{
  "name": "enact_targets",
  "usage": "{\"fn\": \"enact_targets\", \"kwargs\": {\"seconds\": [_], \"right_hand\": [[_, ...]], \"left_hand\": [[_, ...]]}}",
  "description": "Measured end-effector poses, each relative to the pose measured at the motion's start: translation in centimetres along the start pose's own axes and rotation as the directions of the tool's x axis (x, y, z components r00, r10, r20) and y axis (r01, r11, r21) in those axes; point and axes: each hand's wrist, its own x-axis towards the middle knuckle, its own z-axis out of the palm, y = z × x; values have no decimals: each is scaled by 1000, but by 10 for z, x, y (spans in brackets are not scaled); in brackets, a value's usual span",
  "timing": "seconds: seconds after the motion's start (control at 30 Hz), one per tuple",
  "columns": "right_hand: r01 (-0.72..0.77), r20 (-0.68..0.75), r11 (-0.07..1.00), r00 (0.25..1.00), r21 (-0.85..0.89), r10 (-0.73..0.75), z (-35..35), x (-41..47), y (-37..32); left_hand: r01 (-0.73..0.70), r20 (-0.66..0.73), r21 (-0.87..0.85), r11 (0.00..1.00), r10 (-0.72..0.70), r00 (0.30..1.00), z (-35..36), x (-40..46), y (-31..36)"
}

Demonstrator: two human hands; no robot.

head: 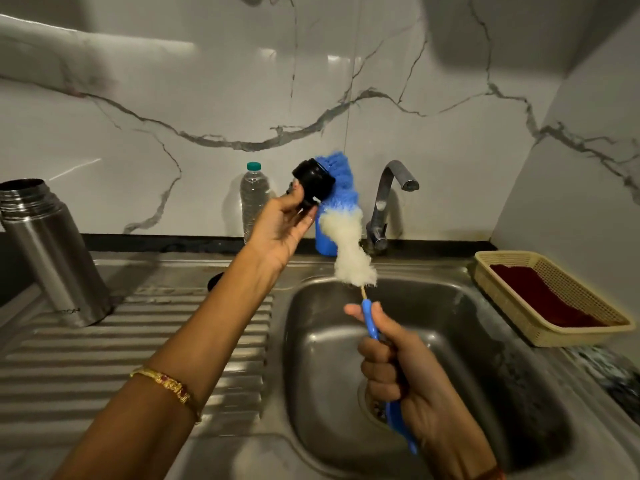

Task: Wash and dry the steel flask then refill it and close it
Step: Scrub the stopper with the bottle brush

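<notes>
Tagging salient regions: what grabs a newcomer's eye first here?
The blue-and-white bottle brush raised over the sink, its handle gripped by the right hand, bristles against the black cap held in the left hand. Next, the open steel flask standing on the draining board, far left.

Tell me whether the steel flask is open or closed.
Open. The steel flask stands upright on the drainboard with its threaded mouth bare; the left hand holds its black cap above the sink.
</notes>
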Motion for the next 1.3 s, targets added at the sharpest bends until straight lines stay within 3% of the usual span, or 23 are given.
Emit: {"fn": "enact_targets", "kwargs": {"seconds": [0.17, 0.3, 0.37, 0.4, 0.5, 0.53, 0.6, 0.63, 0.7, 0.9, 1.1, 1.2, 1.3], "right_hand": [[-77, 27, 996, 997, -47, 78, 1, -10, 11], [-35, 30, 999, 999, 35, 34, 4, -2, 2], [25, 43, 1000, 999, -14, -24, 9, -2, -5], [51, 48, 995, 998, -91, -47, 12, -4, -5], [120, 33, 937, 993, -328, -116, 18, -7, 11], [156, 20, 921, 987, -357, -159, 19, -7, 17], [273, -19, 885, 953, -377, -302, 17, -4, 22], [334, -40, 862, 926, -381, -376, 14, -2, 20], [404, -69, 822, 882, -402, -467, 7, 3, 12], [449, -15, 722, 844, -527, -536, 0, 1, 18], [508, 53, 600, 788, -618, -613, 3, 17, 3], [543, 133, 469, 740, -696, -659, 0, 19, 16], [567, 139, 441, 709, -696, -691, -4, 17, 31]], "left_hand": [[-88, -62, -138, 987, 80, 995, -9, 19, 20], [24, -20, -75, 997, -26, 999, -13, 15, 7], [81, -33, -75, 994, -83, 996, -14, 10, 0], [121, 2, -102, 987, -121, 993, -15, 7, 0], [308, 334, -263, 914, -213, 918, -15, -2, 8], [270, 286, -270, 924, -190, 939, -12, -1, 11], [117, 34, -141, 983, -113, 993, -11, 4, 16], [56, -14, -66, 996, -57, 998, -12, 7, 16], [14, -22, 1, 1000, -14, 1000, -14, 12, 15], [14, -54, -21, 1000, -15, 998, -18, 18, 16], [65, -72, 89, 994, -59, 996, -8, 4, 1], [59, -138, 25, 998, -55, 989, -15, 9, 9], [-6, -203, 120, 993, 31, 979, -24, 16, 13]]}}
